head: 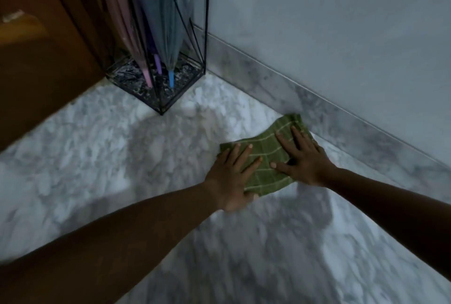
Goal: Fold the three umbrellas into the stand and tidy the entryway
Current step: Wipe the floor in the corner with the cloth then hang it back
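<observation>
A black wire umbrella stand [206, 35] sits in the corner at the top left. Three folded umbrellas stand inside it, tips down: a pink one [122, 23], a purple one [157, 61] and a blue-grey one [168, 23]. A green checked cloth [267, 155] lies flat on the marble floor by the baseboard. My left hand [230, 177] presses flat on its near left part, fingers spread. My right hand [303, 157] presses flat on its right part, fingers spread too.
A brown wooden door or cabinet [36, 59] fills the left side. A grey wall [329, 23] with a marble baseboard [317, 113] runs along the right. The marble floor [97, 157] spreads towards me, and the picture is dim and blurred.
</observation>
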Demonstrator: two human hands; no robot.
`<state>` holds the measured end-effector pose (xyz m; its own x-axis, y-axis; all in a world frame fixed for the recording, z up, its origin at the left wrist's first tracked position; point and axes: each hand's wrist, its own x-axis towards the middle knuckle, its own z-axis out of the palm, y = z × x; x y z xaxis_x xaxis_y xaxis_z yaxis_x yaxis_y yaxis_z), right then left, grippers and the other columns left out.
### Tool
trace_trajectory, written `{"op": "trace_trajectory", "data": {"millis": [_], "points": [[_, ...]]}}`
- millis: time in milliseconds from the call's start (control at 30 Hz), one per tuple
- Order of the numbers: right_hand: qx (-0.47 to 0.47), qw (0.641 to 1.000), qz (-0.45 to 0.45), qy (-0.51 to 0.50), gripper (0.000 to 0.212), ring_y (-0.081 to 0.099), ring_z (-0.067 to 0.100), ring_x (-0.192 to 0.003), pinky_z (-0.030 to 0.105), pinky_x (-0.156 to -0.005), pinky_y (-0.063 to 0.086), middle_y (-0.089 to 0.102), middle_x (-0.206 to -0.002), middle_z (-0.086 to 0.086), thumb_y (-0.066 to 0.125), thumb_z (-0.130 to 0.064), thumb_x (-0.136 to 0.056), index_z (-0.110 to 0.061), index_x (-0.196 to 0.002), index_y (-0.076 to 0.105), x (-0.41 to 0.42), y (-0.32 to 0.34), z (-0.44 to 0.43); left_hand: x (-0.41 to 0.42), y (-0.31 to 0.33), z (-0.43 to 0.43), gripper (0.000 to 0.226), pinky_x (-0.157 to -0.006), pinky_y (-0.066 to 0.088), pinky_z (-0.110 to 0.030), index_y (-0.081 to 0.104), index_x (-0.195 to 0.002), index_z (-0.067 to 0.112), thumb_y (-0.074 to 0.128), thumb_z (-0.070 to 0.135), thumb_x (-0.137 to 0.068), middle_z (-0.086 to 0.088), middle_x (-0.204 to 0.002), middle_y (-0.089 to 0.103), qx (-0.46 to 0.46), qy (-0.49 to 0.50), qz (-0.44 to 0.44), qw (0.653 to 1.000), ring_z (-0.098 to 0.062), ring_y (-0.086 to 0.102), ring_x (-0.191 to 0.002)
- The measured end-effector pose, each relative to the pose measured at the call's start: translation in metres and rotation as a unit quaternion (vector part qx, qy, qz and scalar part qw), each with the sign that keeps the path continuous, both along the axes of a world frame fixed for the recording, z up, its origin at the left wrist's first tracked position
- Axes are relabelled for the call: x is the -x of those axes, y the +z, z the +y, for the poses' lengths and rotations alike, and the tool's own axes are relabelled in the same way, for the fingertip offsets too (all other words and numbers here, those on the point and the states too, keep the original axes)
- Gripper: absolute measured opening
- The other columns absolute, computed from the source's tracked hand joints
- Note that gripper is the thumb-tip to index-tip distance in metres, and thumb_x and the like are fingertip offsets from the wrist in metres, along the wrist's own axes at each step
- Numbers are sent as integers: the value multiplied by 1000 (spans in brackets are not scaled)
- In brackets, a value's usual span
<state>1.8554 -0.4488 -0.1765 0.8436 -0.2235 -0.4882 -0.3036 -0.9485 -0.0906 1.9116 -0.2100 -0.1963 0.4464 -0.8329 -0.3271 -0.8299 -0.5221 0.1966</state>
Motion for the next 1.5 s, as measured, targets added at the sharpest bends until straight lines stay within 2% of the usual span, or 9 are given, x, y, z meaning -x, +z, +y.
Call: {"op": "trace_trajectory", "data": {"millis": [233, 333, 400, 533, 700, 900, 1033, 1133, 1500], "points": [[22, 996, -11, 84, 98, -16, 25, -155, 50, -122, 8, -26, -166, 3, 4, -100, -66, -57, -150, -21, 85, -10, 13, 73, -23, 25, 85, -121, -10, -50, -1, -160, 29, 34, 69, -94, -14, -166, -18, 38, -48, -3, 998, -38, -17, -152], [7, 993, -11, 121, 105, -22, 25, -154, 49, -124, 0, -32, -164, 4, 9, -104, -61, -56, -148, -26, 89, -9, 30, 79, -27, 48, 85, -119, 9, -53, 27, -158, 25, 41, 71, -88, -18, -166, 12, 80, -64, -31, 994, -43, 13, -152], [-9, 991, -10, 131, 108, -24, 26, -153, 49, -124, -4, -33, -164, 5, 17, -103, -61, -56, -149, -26, 77, -8, 42, 72, -28, 62, 85, -119, 19, -55, 31, -157, 24, 43, 72, -88, -17, -166, 16, 91, -63, -24, 994, -42, 16, -152], [-5, 991, -3, 131, 112, -21, 29, -154, 53, -124, -4, -31, -164, 7, 32, -99, -66, -52, -152, -21, 30, -9, 73, 38, -21, 91, 88, -121, 18, -56, 19, -160, 26, 33, 76, -88, -14, -168, 6, 49, -31, -30, 998, -40, 10, -153], [-3, 994, 6, 110, 115, -18, 31, -154, 55, -124, -2, -27, -166, 9, 45, -95, -68, -51, -155, -15, -57, -2, 118, -23, -4, 127, 92, -122, -3, -50, -13, -158, 32, 20, 81, -88, -9, -166, -21, -54, 55, -42, 996, -34, -15, -153], [-5, 980, -38, 195, 108, -14, 33, -155, 59, -122, -2, -18, -168, 11, 38, -96, -71, -48, -158, -5, -112, -8, 201, -46, 4, 212, 109, -124, 3, -53, -11, -159, 29, -7, 93, -71, -10, -166, -18, -54, 142, -7, 988, -33, -13, -154], [-62, 961, -126, 239, 97, -7, 35, -156, 62, -121, 1, -8, -169, 11, 9, -94, -76, -44, -159, 4, -74, -30, 266, -24, -7, 281, 83, -121, 19, -52, 22, -159, 20, 27, 73, -95, -13, -167, 11, 31, 127, -84, 988, -34, 12, -154], [-87, 948, -156, 262, 89, -6, 33, -156, 60, -122, -2, -7, -170, 10, 21, -87, -83, -43, -159, 7, -79, -42, 295, -29, -10, 313, 84, -121, 19, -50, 28, -158, 19, 34, 73, -93, -13, -167, 15, 43, 125, -85, 988, -32, 15, -153], [-50, 974, -91, 204, 108, -17, 36, -154, 61, -120, -7, -23, -167, 12, 35, -96, -72, -47, -158, -10, -222, -36, 356, -120, -7, 350, 99, -123, -1, -47, -10, -159, 31, 8, 85, -79, -4, -166, -22, -60, 292, -30, 954, -27, -15, -154]]}}
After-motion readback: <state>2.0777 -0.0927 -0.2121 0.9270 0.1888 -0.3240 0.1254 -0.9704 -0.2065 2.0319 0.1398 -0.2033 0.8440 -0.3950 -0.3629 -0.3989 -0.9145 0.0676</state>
